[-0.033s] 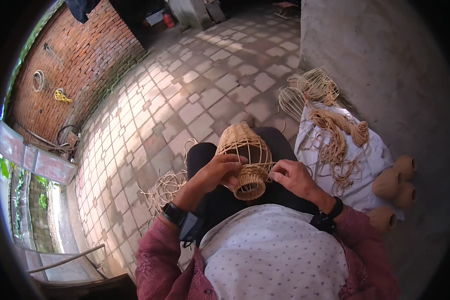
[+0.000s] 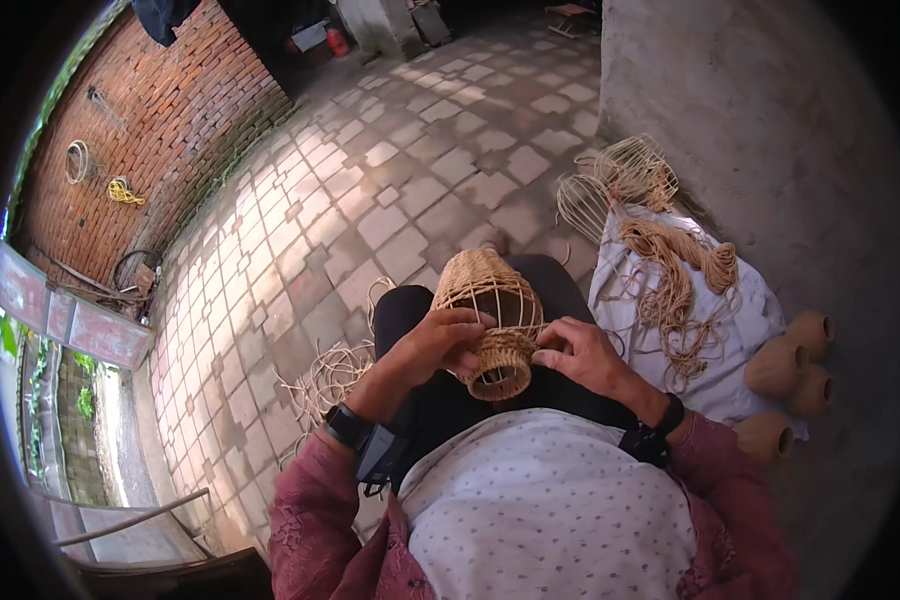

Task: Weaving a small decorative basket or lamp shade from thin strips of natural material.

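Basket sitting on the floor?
No, the basket is in the person's lap, with the left hand and right hand at it.

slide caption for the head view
Left hand holding a woven basket, right hand close beside it; cord bundles on white cloth.

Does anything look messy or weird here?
Yes, the strands on the floor, left of the basket, look messy: they lie in a loose tangle. I see nothing spilled.
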Tool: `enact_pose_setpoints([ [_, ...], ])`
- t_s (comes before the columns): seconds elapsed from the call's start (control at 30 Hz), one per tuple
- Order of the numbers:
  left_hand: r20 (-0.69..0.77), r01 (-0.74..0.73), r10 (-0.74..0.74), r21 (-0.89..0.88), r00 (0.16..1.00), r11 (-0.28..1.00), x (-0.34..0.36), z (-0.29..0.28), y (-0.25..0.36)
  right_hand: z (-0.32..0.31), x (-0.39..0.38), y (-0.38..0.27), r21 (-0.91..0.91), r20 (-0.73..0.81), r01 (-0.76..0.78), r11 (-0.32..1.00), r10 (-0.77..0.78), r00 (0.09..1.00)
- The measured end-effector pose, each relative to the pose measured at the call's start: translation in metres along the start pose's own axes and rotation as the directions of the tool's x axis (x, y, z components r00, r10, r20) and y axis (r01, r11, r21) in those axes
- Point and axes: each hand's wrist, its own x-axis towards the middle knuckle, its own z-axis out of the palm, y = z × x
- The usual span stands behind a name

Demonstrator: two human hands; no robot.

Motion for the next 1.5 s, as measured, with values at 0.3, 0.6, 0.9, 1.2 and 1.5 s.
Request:
enact_pose_setpoints([
  [0.3, -0.222, -0.101, 0.074, -0.114, 0.972, 0.988, -0.008, 0.006, -0.007, -0.075, 0.005, 0.002, 0.363, 0.29, -0.29, 0.886, 0.188, 0.938],
  [0.6, -0.381, -0.241, 0.179, -0.122, 0.907, 0.963, 0.007, 0.022, -0.025, -0.049, -0.012, -0.002, 0.277, 0.39, -0.474, 0.836, 0.354, 0.85],
  [0.9, -0.425, -0.218, 0.137, -0.147, 0.895, 0.965, 0.01, 0.04, -0.038, 0.019, 0.021, 0.048, 0.906, 0.248, -0.353, 0.231, 0.385, 0.889],
  [1.2, -0.379, -0.138, 0.074, -0.143, 0.922, 0.98, 0.009, 0.04, -0.032, 0.015, 0.055, 0.005, 0.734, 0.06, -0.2, 0.65, 0.231, 0.971],
  [1.5, -0.381, -0.131, 0.054, -0.18, 0.923, 0.975, 0.01, 0.04, -0.033, 0.025, 0.053, -0.012, -0.014, -0.163, 0.089, 0.996, -0.09, 0.983],
])
